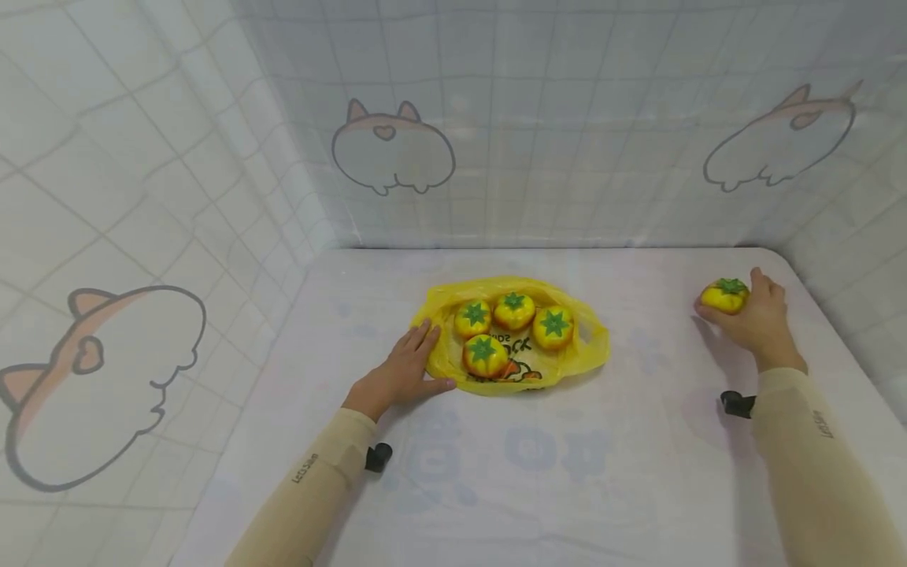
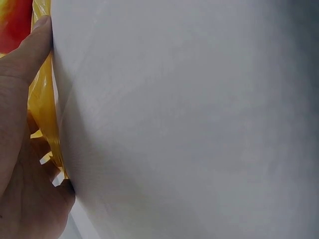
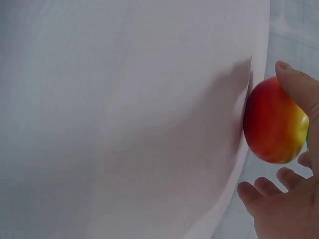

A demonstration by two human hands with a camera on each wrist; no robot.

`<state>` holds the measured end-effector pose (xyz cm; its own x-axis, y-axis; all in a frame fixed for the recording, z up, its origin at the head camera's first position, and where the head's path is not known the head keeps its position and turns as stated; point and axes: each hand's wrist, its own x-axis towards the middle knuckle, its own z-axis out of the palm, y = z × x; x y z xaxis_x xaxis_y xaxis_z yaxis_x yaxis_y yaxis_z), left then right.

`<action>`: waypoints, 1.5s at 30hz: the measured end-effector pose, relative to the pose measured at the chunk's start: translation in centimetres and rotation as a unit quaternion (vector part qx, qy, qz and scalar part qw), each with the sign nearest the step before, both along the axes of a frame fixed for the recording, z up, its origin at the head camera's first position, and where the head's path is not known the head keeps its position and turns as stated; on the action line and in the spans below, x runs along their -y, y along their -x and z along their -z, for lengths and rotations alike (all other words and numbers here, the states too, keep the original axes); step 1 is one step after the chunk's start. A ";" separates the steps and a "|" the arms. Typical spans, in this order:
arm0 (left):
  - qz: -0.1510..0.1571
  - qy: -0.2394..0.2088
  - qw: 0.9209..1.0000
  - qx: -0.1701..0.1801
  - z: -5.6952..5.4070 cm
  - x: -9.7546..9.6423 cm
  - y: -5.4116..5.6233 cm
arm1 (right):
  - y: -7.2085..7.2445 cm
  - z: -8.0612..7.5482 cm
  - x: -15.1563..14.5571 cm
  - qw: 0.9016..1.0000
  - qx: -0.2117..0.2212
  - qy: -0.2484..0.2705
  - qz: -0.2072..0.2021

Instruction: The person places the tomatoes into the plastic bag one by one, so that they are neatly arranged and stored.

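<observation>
A yellow plastic bag (image 1: pixel 584 358) with dark print lies spread on the table, its mouth wide. Several glossy yellow-red tomatoes (image 1: pixel 553 327) with green star-shaped tops sit in it. My left hand (image 1: pixel 400 370) rests at its left side, fingers extended over the edge and thumb along the front rim. Far to the right, my right hand (image 1: pixel 761 319) holds another such tomato (image 1: pixel 724 296). In the right wrist view the thumb lies on this tomato's (image 3: pixel 274 122) upper side, while several fingers spread below. The bag (image 2: pixel 44 107) shows beside the left thumb in the left wrist view.
A pale cloth covers the table (image 1: pixel 538 480), with its rounded back right corner beyond the right hand. White grid-patterned curtains (image 1: pixel 538 157) with animal drawings hang behind and at both sides. A black wrist mount (image 1: pixel 737 404) sticks out from the right sleeve.
</observation>
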<state>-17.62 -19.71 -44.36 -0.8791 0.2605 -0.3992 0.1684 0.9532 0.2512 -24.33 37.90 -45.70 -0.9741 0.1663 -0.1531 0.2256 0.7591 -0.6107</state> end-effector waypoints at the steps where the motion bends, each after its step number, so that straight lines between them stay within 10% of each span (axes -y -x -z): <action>1: 0.003 0.000 1.000 -0.001 0.0 0.0 0.0 | 0.0 0.1 0.0 1.000 0.001 0.002 0.000; 45: 0.018 -0.015 1.000 -0.010 0.1 0.3 -0.1 | 0.7 0.5 1.8 1.000 0.001 0.019 -0.002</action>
